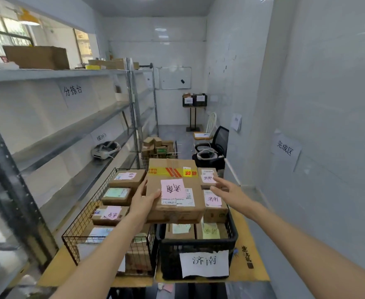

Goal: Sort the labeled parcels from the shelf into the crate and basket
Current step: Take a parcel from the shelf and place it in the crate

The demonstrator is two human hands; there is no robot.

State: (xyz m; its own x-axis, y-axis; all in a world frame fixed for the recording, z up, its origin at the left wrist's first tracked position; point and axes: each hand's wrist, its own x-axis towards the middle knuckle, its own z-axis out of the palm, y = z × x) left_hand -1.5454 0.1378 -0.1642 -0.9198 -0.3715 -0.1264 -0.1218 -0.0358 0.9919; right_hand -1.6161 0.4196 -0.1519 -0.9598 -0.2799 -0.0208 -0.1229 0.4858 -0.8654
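Overhead, tan pink-labelled parcel [174,190]

Bright ceiling light, wide-angle bending, soft blur.

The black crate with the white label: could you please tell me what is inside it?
The black crate holds cardboard parcels bearing pink and yellow notes; the large box covers the middle.

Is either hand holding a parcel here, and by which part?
The left hand grips the large cardboard parcel at its near left corner, thumb on top. The right hand is open beside it, holding nothing.
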